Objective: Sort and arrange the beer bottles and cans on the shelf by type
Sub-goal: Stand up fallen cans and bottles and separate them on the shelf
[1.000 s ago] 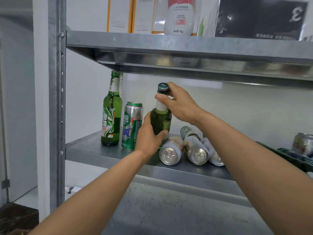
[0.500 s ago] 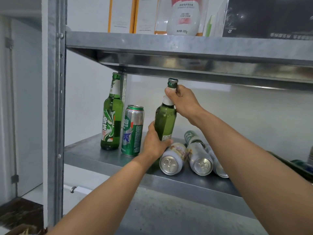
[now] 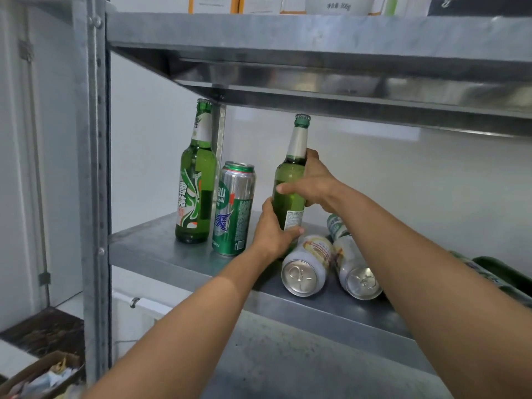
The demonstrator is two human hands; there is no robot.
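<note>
A green beer bottle (image 3: 290, 180) with a white neck label stands nearly upright on the metal shelf (image 3: 149, 249). My left hand (image 3: 272, 230) grips its base and my right hand (image 3: 315, 182) wraps round its body. At the far left stands another green beer bottle (image 3: 197, 180), with an upright green and silver can (image 3: 233, 210) beside it. Two silver cans, one (image 3: 308, 266) and the other (image 3: 357, 269), lie on their sides just right of my left hand. Behind them lies a third can (image 3: 335, 226).
An upper shelf (image 3: 316, 36) hangs close above the bottle tops and carries boxes. The steel upright post (image 3: 92, 168) bounds the shelf at left. Dark green bottles (image 3: 501, 275) lie at the right edge behind my forearm. A cardboard box (image 3: 40, 375) sits on the floor lower left.
My right hand has slid down from the bottle's cap and neck to its body. The bottle now stands straighter, and its cap is uncovered.
</note>
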